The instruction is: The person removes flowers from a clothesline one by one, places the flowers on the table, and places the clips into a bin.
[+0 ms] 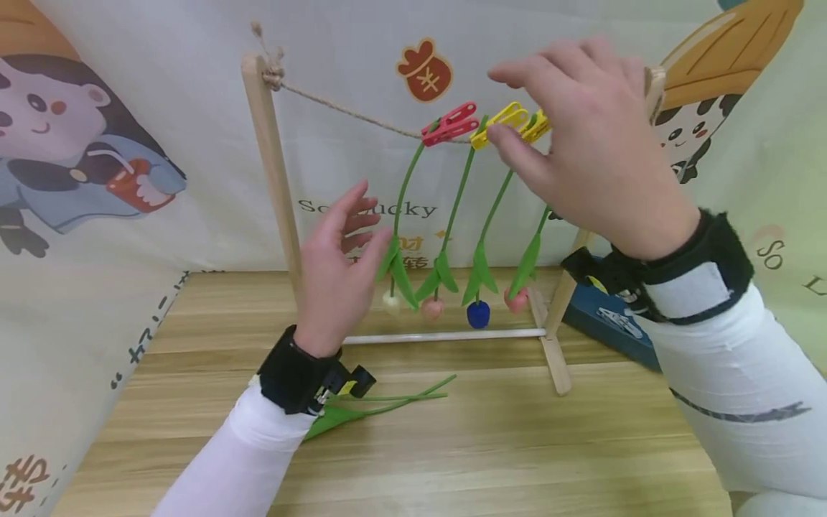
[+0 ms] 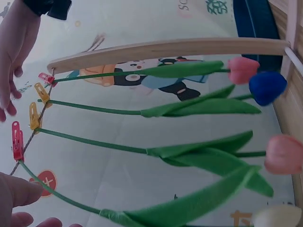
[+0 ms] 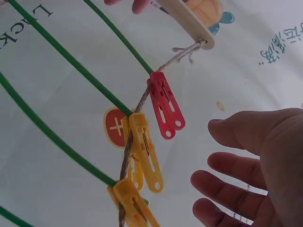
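Several artificial tulips hang heads-down from a slack twine (image 1: 352, 113), gripped by a red clothespin (image 1: 450, 123), a yellow clothespin (image 3: 146, 153) and others. Their heads are a white tulip (image 1: 391, 301), a pink tulip (image 2: 285, 154), a blue tulip (image 1: 478, 314) and another pink tulip (image 2: 243, 70). My left hand (image 1: 339, 262) is beside the white tulip's leaves, fingers spread and holding nothing. Up by the yellow clothespins, my right hand (image 1: 594, 143) has relaxed fingers; in the right wrist view a gap separates it from the pegs. It hides part of the twine in the head view.
A wooden post (image 1: 271, 158) carries the twine at left, and another post (image 2: 175, 48) at right. A white rod (image 1: 446, 336) joins them low down. Loose green stems (image 1: 400, 402) lie on the wooden table (image 1: 504, 445), partly behind my left wrist. A dark blue box (image 1: 607, 323) stands behind the frame.
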Action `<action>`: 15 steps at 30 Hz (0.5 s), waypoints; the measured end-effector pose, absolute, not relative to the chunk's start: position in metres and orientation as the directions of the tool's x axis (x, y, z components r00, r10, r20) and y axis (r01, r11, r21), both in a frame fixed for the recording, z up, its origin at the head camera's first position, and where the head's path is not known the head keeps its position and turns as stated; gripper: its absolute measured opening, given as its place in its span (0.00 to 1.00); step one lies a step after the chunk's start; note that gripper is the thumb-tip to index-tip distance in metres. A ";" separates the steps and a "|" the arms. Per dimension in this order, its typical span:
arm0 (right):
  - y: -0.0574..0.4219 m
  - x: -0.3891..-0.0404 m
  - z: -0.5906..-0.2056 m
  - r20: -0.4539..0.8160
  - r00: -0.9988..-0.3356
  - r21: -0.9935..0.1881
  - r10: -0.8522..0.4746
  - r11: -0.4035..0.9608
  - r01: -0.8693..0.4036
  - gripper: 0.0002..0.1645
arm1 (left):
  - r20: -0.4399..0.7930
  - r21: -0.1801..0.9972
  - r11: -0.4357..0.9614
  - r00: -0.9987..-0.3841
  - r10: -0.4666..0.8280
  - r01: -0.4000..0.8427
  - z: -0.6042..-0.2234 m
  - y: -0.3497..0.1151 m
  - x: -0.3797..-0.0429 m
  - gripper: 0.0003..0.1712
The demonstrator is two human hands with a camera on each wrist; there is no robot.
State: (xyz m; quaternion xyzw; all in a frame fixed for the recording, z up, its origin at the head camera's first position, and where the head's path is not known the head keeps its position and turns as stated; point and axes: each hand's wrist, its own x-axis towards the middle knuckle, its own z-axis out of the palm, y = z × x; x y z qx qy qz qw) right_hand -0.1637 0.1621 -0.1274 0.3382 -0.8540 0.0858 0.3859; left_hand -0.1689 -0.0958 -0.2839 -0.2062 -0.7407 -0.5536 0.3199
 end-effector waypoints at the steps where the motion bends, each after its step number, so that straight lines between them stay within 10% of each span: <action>1: 0.157 -0.166 -0.126 0.690 -0.500 0.121 -0.523 0.765 -0.633 0.27 | 0.697 0.694 0.294 -0.715 -0.048 0.657 -0.283 -0.094 -0.171 0.33; 7: 0.138 -0.175 -0.121 0.555 -0.621 0.134 -0.554 0.796 -0.590 0.26 | 0.665 0.723 0.285 -0.745 -0.040 0.630 -0.283 -0.082 -0.182 0.30; 15: 0.130 -0.179 -0.124 0.550 -0.609 0.141 -0.572 0.782 -0.607 0.17 | 0.674 0.702 0.347 -0.737 -0.045 0.621 -0.284 -0.078 -0.189 0.20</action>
